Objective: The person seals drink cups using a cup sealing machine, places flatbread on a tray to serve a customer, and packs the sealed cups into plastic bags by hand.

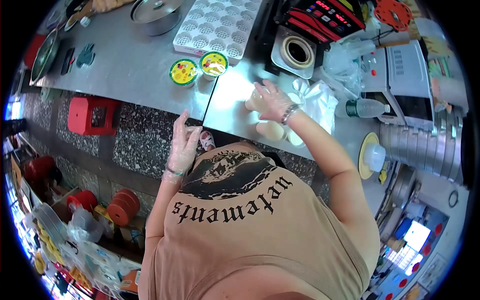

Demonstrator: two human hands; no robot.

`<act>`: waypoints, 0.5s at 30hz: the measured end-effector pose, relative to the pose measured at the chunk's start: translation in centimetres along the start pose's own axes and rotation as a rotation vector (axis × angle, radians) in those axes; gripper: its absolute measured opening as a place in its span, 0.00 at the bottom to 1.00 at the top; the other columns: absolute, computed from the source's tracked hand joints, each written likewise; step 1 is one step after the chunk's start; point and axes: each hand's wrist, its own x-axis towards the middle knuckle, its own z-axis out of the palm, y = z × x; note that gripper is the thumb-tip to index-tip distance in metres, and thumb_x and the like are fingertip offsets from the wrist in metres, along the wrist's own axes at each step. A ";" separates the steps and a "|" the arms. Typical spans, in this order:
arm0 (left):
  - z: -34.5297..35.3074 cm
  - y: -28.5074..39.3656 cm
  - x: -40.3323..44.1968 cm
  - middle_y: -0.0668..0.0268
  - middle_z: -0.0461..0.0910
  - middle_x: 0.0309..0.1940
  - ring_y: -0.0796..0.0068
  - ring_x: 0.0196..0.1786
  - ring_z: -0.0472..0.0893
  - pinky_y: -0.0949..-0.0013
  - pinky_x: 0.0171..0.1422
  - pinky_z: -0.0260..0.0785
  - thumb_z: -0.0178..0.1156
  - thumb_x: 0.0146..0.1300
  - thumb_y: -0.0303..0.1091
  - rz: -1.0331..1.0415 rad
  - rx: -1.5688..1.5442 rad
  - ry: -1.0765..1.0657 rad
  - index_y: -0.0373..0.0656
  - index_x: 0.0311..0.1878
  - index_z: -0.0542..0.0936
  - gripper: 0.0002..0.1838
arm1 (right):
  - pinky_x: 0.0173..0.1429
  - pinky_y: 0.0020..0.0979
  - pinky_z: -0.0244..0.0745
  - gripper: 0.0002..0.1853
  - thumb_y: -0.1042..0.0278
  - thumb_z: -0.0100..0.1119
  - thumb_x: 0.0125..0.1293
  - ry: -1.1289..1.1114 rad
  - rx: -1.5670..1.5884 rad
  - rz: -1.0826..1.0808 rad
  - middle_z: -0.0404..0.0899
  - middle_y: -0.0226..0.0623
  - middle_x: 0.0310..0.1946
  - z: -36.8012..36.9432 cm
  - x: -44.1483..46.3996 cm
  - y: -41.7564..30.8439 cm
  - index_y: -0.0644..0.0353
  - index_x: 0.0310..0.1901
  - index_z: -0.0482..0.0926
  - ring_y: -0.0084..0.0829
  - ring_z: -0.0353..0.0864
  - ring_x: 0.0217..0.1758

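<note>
My right hand (274,104), in a clear plastic glove, has its fingers around a pale cup (250,104) on the metal table; the palm hides much of it. Just below that hand stand another pale cup (270,130) and a white cup (295,138), partly under my forearm. My left hand (183,144), also gloved, hovers off the table's front edge with fingers apart and nothing in them. Two cups with printed yellow-green lids, one (183,72) beside the other (214,65), stand beyond it.
A red-black cup sealing machine (320,20) with a round opening stands at the back. Left of it are a white tray with round moulds (217,25) and a lidded pot (156,16). Plastic bags (345,65), a bottle (361,108) and a microwave (407,75) sit right. A red stool (92,115) stands below.
</note>
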 end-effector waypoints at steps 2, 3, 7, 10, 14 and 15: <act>0.6 0.4 1.0 0.55 0.62 0.63 0.74 0.49 0.77 0.70 0.56 0.70 0.54 0.69 0.30 0.046 -0.004 -0.015 0.36 0.72 0.54 0.32 | 0.66 0.44 0.69 0.46 0.68 0.69 0.47 -0.007 0.078 0.057 0.56 0.50 0.68 1.3 0.5 -0.3 0.50 0.70 0.57 0.54 0.62 0.68; 0.8 0.6 1.5 0.55 0.63 0.59 0.73 0.47 0.77 0.70 0.53 0.72 0.56 0.68 0.29 0.083 -0.019 -0.012 0.36 0.71 0.56 0.31 | 0.66 0.44 0.69 0.46 0.68 0.69 0.47 0.006 0.084 0.070 0.56 0.50 0.68 1.5 0.7 -0.4 0.50 0.70 0.57 0.54 0.62 0.68; 1.7 0.6 2.0 0.55 0.63 0.59 0.73 0.47 0.77 0.70 0.52 0.73 0.56 0.69 0.31 0.088 -0.028 -0.063 0.36 0.72 0.55 0.32 | 0.64 0.46 0.70 0.37 0.72 0.62 0.50 0.025 0.096 0.075 0.63 0.49 0.61 1.1 0.9 -0.5 0.53 0.65 0.62 0.54 0.67 0.62; 1.7 0.9 1.8 0.56 0.63 0.59 0.73 0.47 0.76 0.70 0.52 0.73 0.56 0.69 0.31 0.059 -0.045 -0.076 0.38 0.72 0.55 0.32 | 0.63 0.46 0.71 0.36 0.65 0.63 0.51 0.017 0.077 0.088 0.64 0.49 0.59 -1.1 0.4 -0.4 0.51 0.65 0.62 0.55 0.68 0.60; 1.1 1.2 1.4 0.56 0.62 0.60 0.72 0.48 0.76 0.69 0.55 0.71 0.55 0.69 0.31 0.014 -0.054 -0.094 0.39 0.72 0.56 0.31 | 0.62 0.45 0.72 0.38 0.57 0.67 0.48 0.047 0.142 0.107 0.67 0.50 0.56 -7.6 -1.5 1.0 0.50 0.63 0.65 0.52 0.71 0.58; 1.0 0.8 1.3 0.56 0.62 0.60 0.72 0.48 0.76 0.69 0.55 0.71 0.55 0.69 0.31 0.018 -0.054 -0.098 0.39 0.72 0.56 0.31 | 0.61 0.44 0.73 0.39 0.55 0.69 0.46 0.064 0.146 0.088 0.67 0.50 0.54 -9.3 -2.0 1.5 0.50 0.62 0.66 0.50 0.72 0.57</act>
